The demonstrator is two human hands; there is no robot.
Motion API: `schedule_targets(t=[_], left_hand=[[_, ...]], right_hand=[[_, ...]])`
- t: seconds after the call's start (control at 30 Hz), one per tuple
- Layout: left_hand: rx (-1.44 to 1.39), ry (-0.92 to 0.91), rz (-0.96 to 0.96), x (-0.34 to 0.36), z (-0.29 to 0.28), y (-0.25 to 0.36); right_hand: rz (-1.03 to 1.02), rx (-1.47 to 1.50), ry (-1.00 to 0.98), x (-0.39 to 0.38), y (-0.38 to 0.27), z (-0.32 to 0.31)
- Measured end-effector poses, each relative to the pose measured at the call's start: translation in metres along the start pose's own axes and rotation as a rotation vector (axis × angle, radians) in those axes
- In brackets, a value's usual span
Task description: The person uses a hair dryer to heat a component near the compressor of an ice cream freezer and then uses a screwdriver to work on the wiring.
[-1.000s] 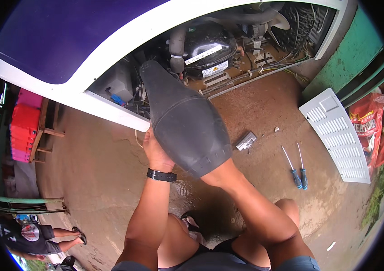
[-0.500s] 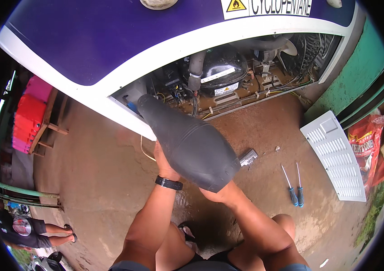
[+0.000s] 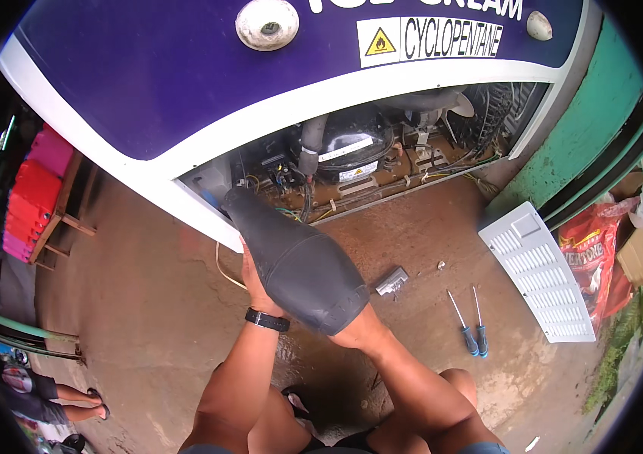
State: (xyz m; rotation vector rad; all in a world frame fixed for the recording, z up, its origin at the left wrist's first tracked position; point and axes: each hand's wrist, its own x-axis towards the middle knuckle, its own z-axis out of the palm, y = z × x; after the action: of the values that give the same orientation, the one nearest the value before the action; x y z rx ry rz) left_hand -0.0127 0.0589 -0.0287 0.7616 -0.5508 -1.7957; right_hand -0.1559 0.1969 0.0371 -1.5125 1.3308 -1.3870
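Observation:
A long black padded motorcycle seat [image 3: 302, 261] is held up in front of me, its narrow end pointing at the open lower bay of a freezer cabinet [image 3: 208, 125]. My left hand [image 3: 255, 284] grips the seat's left edge; its fingers pass out of sight beneath it. At the wide near end, my right hand [image 3: 351, 329] holds from below, with the fingers mostly hidden. Beyond the seat, the bay shows a black compressor [image 3: 351, 140], wiring [image 3: 280, 174] and a fan [image 3: 459, 106]. The seat's narrow tip overlaps the bay's left corner in view.
Two blue-handled screwdrivers [image 3: 470, 340] lie on the wet floor, right of a small grey box-shaped part [image 3: 392, 281]. A white vented panel [image 3: 537, 272] leans near a green frame [image 3: 563, 136]. At left are red crates [image 3: 34, 197] on a wooden stand and another person's legs [image 3: 79, 405].
The view has tilted up and shifted right, so more of the cabinet front shows. The seat stays in both hands, angled much as before.

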Motion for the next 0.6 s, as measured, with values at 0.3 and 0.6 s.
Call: schedule_targets(t=[0.3,0.6], left_hand=[[0.131,0.114,0.094,-0.006,0.020,0.003],[0.146,0.163,0.127,-0.009,0.027,0.004]], right_hand=[[0.047,-0.249,0.017,-0.017,0.029,-0.001],[0.054,-0.170,0.126,-0.018,0.023,-0.005]])
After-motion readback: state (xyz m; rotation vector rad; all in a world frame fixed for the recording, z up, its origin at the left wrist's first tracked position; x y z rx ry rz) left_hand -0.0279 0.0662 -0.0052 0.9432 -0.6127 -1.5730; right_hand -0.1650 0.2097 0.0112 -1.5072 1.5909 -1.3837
